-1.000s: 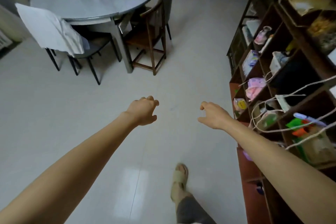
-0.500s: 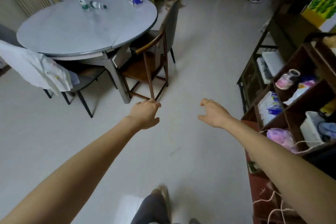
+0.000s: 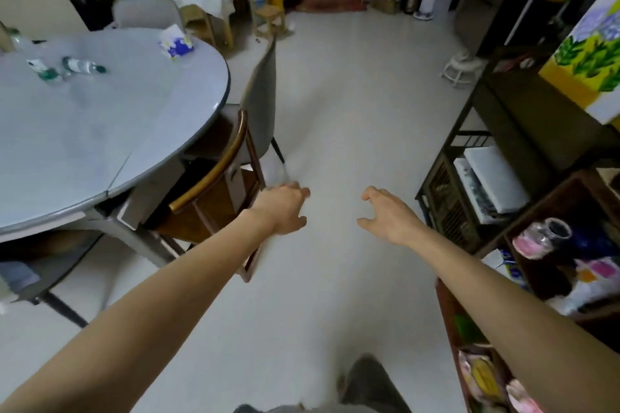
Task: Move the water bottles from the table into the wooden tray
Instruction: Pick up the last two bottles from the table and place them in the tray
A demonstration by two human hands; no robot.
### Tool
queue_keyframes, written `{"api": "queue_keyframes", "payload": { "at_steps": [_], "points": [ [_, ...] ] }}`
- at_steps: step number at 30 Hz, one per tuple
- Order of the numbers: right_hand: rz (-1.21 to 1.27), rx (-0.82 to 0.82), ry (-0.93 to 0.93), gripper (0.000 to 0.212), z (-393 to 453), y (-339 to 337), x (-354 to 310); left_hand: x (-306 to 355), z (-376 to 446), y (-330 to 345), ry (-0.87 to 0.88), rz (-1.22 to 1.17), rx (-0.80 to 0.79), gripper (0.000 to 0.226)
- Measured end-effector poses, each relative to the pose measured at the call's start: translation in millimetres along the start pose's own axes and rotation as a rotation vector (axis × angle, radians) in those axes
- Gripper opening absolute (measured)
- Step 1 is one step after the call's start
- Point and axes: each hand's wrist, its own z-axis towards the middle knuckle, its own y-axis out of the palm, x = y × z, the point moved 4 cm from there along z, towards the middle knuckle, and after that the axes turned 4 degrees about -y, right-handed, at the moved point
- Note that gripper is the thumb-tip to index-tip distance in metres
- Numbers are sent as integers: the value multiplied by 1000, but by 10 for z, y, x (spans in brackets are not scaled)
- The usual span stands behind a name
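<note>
**Both hands free, bottles far off on the table**

Your left hand (image 3: 283, 208) and your right hand (image 3: 389, 214) both hold nothing; the fingers hang loosely curled, palms down, stretched out in front of you above the pale floor (image 3: 352, 111). The two hands sit side by side with a gap of bare floor between them.

The water bottles (image 3: 67, 69) lie up and to the left of your left hand, well apart from it, on the far part of the round grey table (image 3: 100, 144). One bottle lies on its side; the other beside it is too blurred to tell how it stands. A blue and white tissue pack (image 3: 175, 42) rests near the table's far edge, to the right of the bottles.

Your left hand hovers just beside the wooden chair (image 3: 214, 191) tucked under the table's near edge. A dark shelf unit (image 3: 476, 184) stands to the right of your right hand.
</note>
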Motion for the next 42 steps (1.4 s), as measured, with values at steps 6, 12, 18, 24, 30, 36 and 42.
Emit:
{"api": "queue_keyframes", "payload": {
  "at_steps": [6,12,18,24,30,36,42],
  "points": [
    [9,-37,12,51,1604,-492,727,41,1876,-269,8,2,-19,56],
    [-61,-114,-46,51,3235,-1274,1169,-181,3551,-735,-104,-65,-59,56],
    [-103,-175,-87,52,4790,-1778,1342,-583,4926,-1158,-153,-80,-50,56],
    [-123,-141,-88,52,6477,-2185,1394,-1217,6550,-1487,-128,-57,-34,58],
    [-191,-91,-69,52,7953,-2877,1402,-1720,8093,-2209,-67,-70,-5,57],
    [-235,-103,-86,51,9480,-3291,1337,-2245,9292,-2561,-50,-46,-55,58],
    [-271,-147,-238,51,11363,-3489,902,-3343,10515,-2849,-204,-59,-53,49]
  ]
}}
